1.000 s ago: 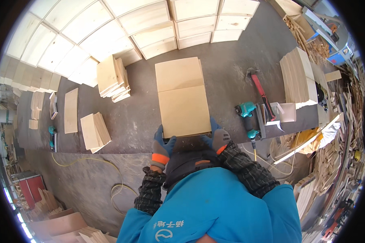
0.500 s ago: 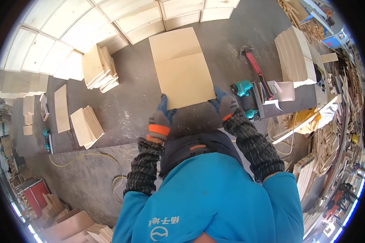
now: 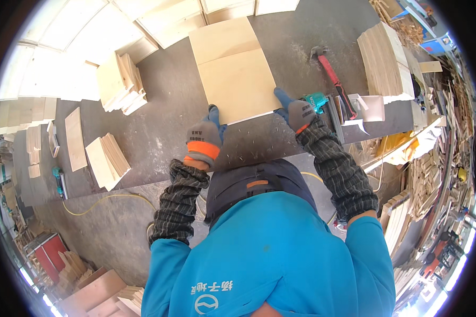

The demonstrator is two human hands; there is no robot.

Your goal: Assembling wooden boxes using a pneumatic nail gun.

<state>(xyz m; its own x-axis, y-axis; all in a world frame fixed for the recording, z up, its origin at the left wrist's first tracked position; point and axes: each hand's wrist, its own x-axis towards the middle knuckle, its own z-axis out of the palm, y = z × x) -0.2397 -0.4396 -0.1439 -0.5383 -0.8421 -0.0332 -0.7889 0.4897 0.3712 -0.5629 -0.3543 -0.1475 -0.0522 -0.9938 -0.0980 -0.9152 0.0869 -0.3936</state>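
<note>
A pale wooden panel (image 3: 238, 84) lies in front of me, with a seam running across it. At its near left corner, my left hand (image 3: 205, 133) is closed on the edge, thumb on top. My right hand (image 3: 297, 110) holds the near right corner, with a blue-tipped finger along the side edge. Grey and blue work gloves cover both hands. Just beyond my right hand is a teal nail gun (image 3: 317, 101), partly hidden by the glove. A hammer with a red and black handle (image 3: 333, 76) rests further back.
Stacks of wooden boards stand at the back left (image 3: 121, 82), near left (image 3: 107, 161) and far right (image 3: 383, 63). Large pale panels (image 3: 169, 24) line the far side. A second nail gun (image 3: 61, 182) lies left, its yellow hose (image 3: 111, 196) trailing over the floor. An open white box (image 3: 373, 108) sits right.
The wooden panel has moved a little away from me, with both hands still on its near corners. More of the near tabletop shows. The view has shifted slightly.
</note>
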